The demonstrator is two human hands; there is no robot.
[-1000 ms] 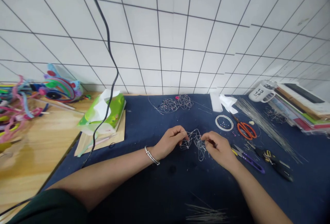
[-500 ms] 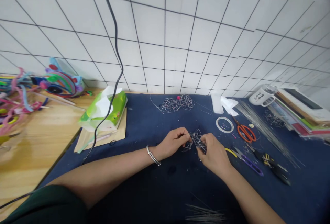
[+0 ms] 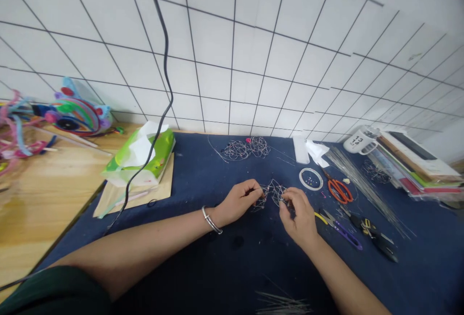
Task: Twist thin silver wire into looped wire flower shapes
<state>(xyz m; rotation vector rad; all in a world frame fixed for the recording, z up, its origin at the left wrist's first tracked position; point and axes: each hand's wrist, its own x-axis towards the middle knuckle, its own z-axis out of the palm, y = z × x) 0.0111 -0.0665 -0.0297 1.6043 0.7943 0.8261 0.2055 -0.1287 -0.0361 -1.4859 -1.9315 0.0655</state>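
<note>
Between my hands is a small openwork shape of bent silvery wire (image 3: 271, 190), with a few tiny beads on it. My left hand (image 3: 242, 201), a silver bangle on its wrist, pinches the left side of the wire shape. At the right side, my right hand (image 3: 299, 216) has thumb and fingers closed on the wire. The fingers cover parts of the wire. Beyond the hands, a larger tangled wire piece with beads (image 3: 246, 148) lies on the dark blue cloth (image 3: 195, 165).
Right of my hands lie a white ring dish with beads (image 3: 311, 179), orange-handled scissors (image 3: 340, 190), purple-and-yellow snips (image 3: 340, 230), black pliers (image 3: 375, 237) and long wires (image 3: 366, 184). A mug (image 3: 360, 139) stands behind. Left are a tissue pack (image 3: 159, 155) and a hanging black cable (image 3: 166, 54).
The view has shifted slightly, so most things on the table appear a little further left. My right thumb and fingers have shifted on the wire shape; the left hand keeps its pinch.
</note>
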